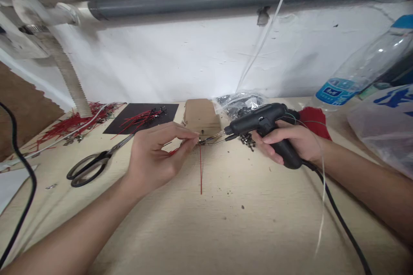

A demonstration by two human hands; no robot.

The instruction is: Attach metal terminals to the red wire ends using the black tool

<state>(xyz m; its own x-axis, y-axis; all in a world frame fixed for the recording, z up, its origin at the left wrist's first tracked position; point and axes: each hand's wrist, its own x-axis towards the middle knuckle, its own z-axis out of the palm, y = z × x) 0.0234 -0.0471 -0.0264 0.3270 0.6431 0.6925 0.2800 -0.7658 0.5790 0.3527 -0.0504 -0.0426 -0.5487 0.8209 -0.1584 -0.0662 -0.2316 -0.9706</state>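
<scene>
My right hand (288,139) is wrapped round the grip of a black soldering gun (258,120), whose metal tip points left. Beside that tip, my left hand (161,150) is closed in a pinch with thumb and forefinger together. A tiny dark part shows at those fingertips, too small to name and partly hidden by them. From this spot a thin red wire (201,172) runs straight toward me over the table. Just behind the tip lies a brown block (202,114). Fine solder wire (322,167) loops from the back of the gun past my right wrist.
Black-handled scissors (90,167) lie left of my left hand. Behind them, red wires with metal ends (142,117) rest on a black sheet (119,116), beside a bigger red wire pile (77,124). Small metal parts (247,141), a plastic bag (241,101) and a bottle (342,86) stand behind.
</scene>
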